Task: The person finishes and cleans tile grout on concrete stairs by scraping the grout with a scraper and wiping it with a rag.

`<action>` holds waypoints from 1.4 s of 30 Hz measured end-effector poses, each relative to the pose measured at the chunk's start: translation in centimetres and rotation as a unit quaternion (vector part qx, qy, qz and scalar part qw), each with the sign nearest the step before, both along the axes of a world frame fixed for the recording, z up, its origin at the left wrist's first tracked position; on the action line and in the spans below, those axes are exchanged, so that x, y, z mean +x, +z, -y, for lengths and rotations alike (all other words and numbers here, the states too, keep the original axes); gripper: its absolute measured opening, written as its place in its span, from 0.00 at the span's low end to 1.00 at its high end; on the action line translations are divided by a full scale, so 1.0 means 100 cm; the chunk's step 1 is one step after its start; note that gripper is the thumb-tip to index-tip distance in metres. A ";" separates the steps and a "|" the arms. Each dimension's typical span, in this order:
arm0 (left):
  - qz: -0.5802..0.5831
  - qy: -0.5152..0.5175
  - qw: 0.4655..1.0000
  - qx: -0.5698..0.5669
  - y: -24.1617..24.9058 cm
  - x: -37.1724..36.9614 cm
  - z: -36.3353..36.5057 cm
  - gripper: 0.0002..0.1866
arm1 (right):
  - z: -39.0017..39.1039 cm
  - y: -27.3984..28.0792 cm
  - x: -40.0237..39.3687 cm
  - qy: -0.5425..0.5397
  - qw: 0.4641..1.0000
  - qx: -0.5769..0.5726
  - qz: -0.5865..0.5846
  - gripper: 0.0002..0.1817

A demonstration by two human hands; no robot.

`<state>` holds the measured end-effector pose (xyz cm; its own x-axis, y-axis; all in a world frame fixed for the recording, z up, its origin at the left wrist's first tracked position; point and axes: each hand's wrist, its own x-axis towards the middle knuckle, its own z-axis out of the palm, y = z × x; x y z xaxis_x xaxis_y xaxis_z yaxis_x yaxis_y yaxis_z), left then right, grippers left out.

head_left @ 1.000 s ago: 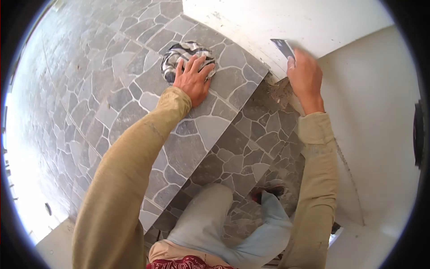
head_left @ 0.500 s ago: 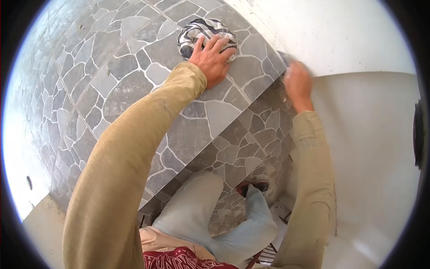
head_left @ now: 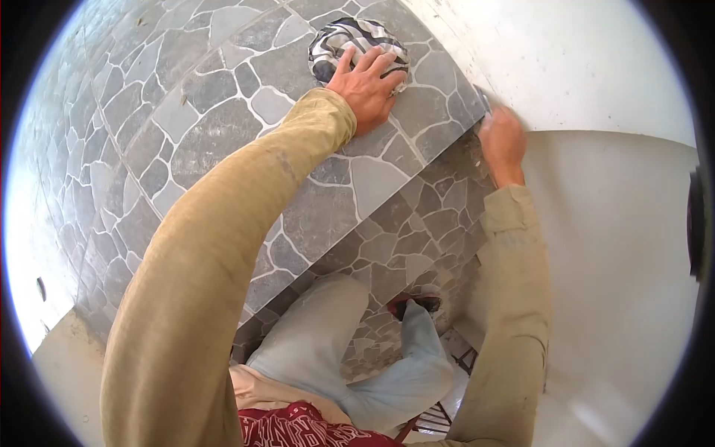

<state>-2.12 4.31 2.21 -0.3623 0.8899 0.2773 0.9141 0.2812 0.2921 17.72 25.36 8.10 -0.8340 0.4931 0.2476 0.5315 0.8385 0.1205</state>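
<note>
My left hand (head_left: 367, 89) lies with spread fingers on a bundled black-and-white patterned cloth (head_left: 337, 39), which rests on the grey stone-patterned tile ledge (head_left: 313, 216). My right hand (head_left: 503, 144) is closed at the ledge's right corner, where the tile meets the white wall (head_left: 573, 67). From its fingers a thin grey flat-bladed tool (head_left: 482, 98) points up along that joint. Blur and the fingers hide most of this tool, so its exact kind does not show.
Below the ledge's straight front edge is a lower stone-patterned surface (head_left: 387, 249). A pale panel (head_left: 611, 246) stands to the right of my arm. My bent legs (head_left: 316, 328) and a dark red shoe (head_left: 421, 304) are underneath, near dark metal bars (head_left: 436, 419).
The view has shifted slightly, so the cloth and my left hand appear higher and further right. My right hand stays at the corner, slightly lower against the wall joint.
</note>
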 end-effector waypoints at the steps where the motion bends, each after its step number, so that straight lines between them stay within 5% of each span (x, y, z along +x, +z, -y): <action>1: -0.002 0.000 1.000 0.003 -0.001 -0.001 -0.002 0.24 | 0.001 0.007 -0.001 0.005 1.000 0.004 0.000 0.11; 6: -0.011 -0.002 1.000 0.019 0.000 0.002 -0.001 0.23 | 0.000 -0.012 0.002 0.051 0.998 0.024 -0.027 0.09; 21: -0.004 0.002 1.000 -0.007 -0.001 -0.002 -0.001 0.23 | 0.017 0.000 -0.021 -0.036 0.999 -0.011 0.032 0.09; 23: -0.002 0.003 1.000 -0.010 -0.001 0.001 0.000 0.24 | 0.020 0.022 -0.031 -0.090 0.983 -0.058 0.147 0.11; 26: 0.002 0.001 1.000 -0.011 0.005 -0.001 -0.002 0.24 | 0.002 0.013 -0.014 -0.008 0.995 0.043 0.089 0.07; 39: -0.020 0.003 1.000 0.019 -0.006 -0.002 -0.002 0.24 | 0.010 0.001 0.013 -0.012 0.999 -0.008 -0.035 0.05; 42: 0.004 -0.005 1.000 0.018 -0.001 -0.001 -0.001 0.24 | 0.008 -0.017 -0.004 0.013 0.999 0.040 0.014 0.07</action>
<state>-2.24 4.42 2.15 -0.3564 0.8827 0.3063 0.9141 0.2616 0.3097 17.34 24.59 6.37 -0.8534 0.4509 0.2615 0.5051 0.8393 0.2012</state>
